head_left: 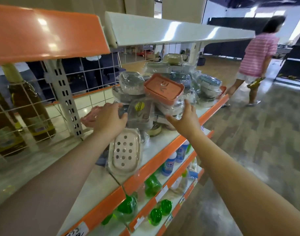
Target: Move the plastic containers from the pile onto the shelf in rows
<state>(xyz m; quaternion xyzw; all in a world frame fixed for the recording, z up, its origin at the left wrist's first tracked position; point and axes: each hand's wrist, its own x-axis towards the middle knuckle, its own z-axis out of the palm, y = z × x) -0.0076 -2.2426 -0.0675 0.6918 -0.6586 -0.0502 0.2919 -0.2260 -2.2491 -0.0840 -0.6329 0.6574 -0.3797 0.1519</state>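
- Head view: a pile [162, 92] of glossy, film-wrapped plastic containers sits heaped on the white shelf [101, 183] with its orange front lip.
- On top lies an orange rectangular lidded box [163, 88] with rounded corners, tilted, its long axis running left-back to right-front.
- A pale oval soap dish [124, 151] with round drain holes leans at the pile's near edge, long axis roughly upright.
- The left hand [110, 119] grips a clear wrapped grey container [139, 114], fingers [123, 115] curled round its edge.
- The right hand [185, 117] reaches in with fingers spread wide, touching crinkled wrap.
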